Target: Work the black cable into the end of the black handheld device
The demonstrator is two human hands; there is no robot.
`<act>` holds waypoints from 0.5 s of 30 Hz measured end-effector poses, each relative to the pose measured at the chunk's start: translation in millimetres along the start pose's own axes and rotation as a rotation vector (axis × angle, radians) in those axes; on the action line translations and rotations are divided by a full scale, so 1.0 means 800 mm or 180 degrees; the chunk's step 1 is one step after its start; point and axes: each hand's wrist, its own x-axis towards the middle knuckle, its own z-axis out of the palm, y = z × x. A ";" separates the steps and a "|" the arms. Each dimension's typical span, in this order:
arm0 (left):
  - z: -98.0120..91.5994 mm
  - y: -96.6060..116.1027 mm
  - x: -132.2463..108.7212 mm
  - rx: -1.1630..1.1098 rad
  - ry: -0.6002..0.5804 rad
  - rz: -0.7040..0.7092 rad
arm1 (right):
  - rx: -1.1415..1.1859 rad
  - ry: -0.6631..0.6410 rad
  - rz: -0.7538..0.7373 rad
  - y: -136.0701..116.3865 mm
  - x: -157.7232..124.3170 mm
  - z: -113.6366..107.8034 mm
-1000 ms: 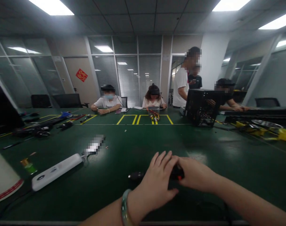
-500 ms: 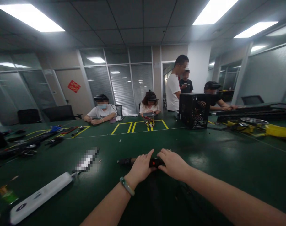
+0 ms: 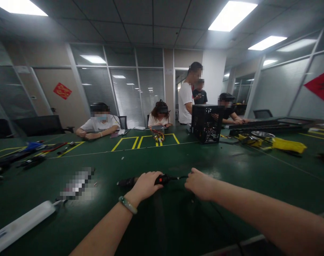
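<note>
A dark, rod-shaped corded tool (image 3: 127, 182) lies across the green table in front of me. It has a black front end, a red switch and a cord (image 3: 175, 177) leaving its right end; its exact kind does not show. Over its middle is my left hand (image 3: 145, 185), fingers wrapped round the body, a green bangle on the wrist. To the right, my right hand (image 3: 201, 184) is closed on the cord, a short way from the tool. More black cord runs down from beneath this hand towards the near table edge.
A white power strip (image 3: 23, 224) lies at the lower left, beside a blurred-out item (image 3: 78, 183). Various tools (image 3: 33, 151) lie farther left. A black computer case (image 3: 206, 123) and yellow items (image 3: 288, 145) stand across the table, where several people sit or stand.
My right hand has moved off the tool's right end and along the cord to the right. My left hand stays on the tool. The view has turned to the right.
</note>
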 end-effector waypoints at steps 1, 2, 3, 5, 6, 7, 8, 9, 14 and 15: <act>0.002 0.000 0.001 0.0038 0.0036 -0.0022 | -0.0092 0.0065 0.0042 0.005 0.007 0.002; 0.004 0.001 0.002 0.0089 0.0081 -0.0067 | -0.0104 0.0094 0.0075 0.010 0.013 0.005; 0.007 0.002 0.004 0.0146 0.0126 -0.0119 | 0.0009 0.0133 0.0138 0.015 0.020 0.008; 0.012 0.002 0.007 0.0247 0.0216 -0.0218 | 0.0551 0.0222 0.0417 0.027 0.033 0.012; 0.015 0.002 0.009 0.0282 0.0245 -0.0243 | 0.0870 0.0259 0.0609 0.032 0.041 0.014; 0.017 0.002 0.010 0.0308 0.0270 -0.0256 | 0.1096 0.0278 0.0750 0.038 0.049 0.015; 0.018 0.002 0.011 0.0324 0.0280 -0.0258 | 0.1278 0.0266 0.0835 0.043 0.058 0.015; 0.020 0.002 0.012 0.0331 0.0284 -0.0252 | 0.1438 0.0221 0.0858 0.048 0.066 0.015; 0.025 0.006 0.008 0.0306 0.0461 -0.0163 | 0.2438 0.0021 0.0241 0.056 0.106 0.017; 0.025 0.007 0.006 0.0300 0.0513 -0.0150 | 0.2734 0.0132 0.0121 0.052 0.112 0.023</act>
